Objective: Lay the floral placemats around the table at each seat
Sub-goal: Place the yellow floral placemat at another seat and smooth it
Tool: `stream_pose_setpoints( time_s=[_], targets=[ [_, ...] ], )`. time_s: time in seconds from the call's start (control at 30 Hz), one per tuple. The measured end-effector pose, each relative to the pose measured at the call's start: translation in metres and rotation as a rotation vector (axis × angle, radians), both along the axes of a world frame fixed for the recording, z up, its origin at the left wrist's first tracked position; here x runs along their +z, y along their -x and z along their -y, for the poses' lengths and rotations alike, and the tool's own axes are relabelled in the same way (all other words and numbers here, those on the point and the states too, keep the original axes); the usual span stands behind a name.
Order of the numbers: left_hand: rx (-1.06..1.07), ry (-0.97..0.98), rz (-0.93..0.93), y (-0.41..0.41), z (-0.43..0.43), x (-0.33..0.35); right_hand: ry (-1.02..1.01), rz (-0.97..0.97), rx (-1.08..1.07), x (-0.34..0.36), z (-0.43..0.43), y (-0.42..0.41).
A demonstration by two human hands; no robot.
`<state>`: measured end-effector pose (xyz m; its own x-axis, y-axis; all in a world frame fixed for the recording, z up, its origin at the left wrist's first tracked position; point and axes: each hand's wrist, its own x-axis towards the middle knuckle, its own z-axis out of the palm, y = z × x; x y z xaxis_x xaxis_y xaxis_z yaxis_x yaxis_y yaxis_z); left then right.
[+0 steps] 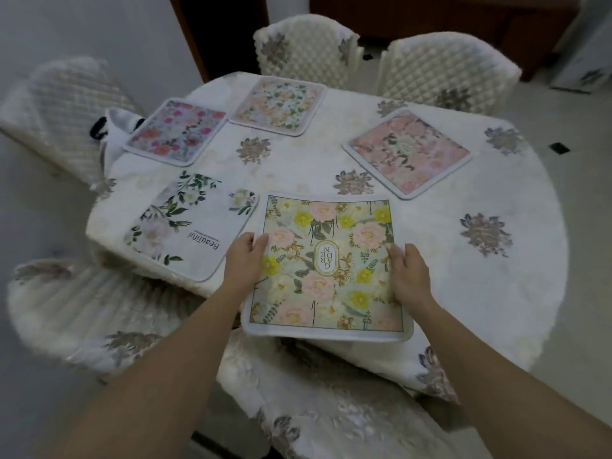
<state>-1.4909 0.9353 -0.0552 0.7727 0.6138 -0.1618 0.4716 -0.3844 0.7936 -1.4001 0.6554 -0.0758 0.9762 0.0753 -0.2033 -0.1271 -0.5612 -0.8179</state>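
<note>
A green and yellow floral placemat [328, 266] marked "GARDEN" lies at the table's near edge, its front border overhanging. My left hand [245, 260] grips its left edge and my right hand [407, 273] grips its right edge. Several other mats lie around the round table [490, 293]: a white mat [188, 223] reading "Beautiful" at the near left, a pink and red flowered mat [175, 132] at the far left, a peach and green mat [278, 106] at the back, and a pink mat [409, 152] at the right.
Quilted cream chairs stand around the table: two at the back [304, 44] [447, 71], one at the far left [66, 104], one at the near left [82, 313], one right below me [331, 409]. A white bag with black handles [114, 127] sits by the far-left mat.
</note>
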Motion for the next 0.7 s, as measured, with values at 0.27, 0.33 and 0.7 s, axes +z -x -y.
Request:
stream_pose_setpoints(
  time_s=[0.27,0.33,0.7],
  targets=[
    [-0.296,0.141,-0.094,-0.064,0.032,-0.042,0.103,-0.036,-0.276,-0.034,0.048,0.014],
    [-0.319,0.183,-0.134,-0.072,0.036,-0.054,0.127,-0.054,-0.307,-0.043,0.054,0.017],
    [-0.267,0.318,-0.260,-0.071,0.030,-0.090,0.217,-0.203,-0.250,-0.082,0.063,0.018]
  ],
)
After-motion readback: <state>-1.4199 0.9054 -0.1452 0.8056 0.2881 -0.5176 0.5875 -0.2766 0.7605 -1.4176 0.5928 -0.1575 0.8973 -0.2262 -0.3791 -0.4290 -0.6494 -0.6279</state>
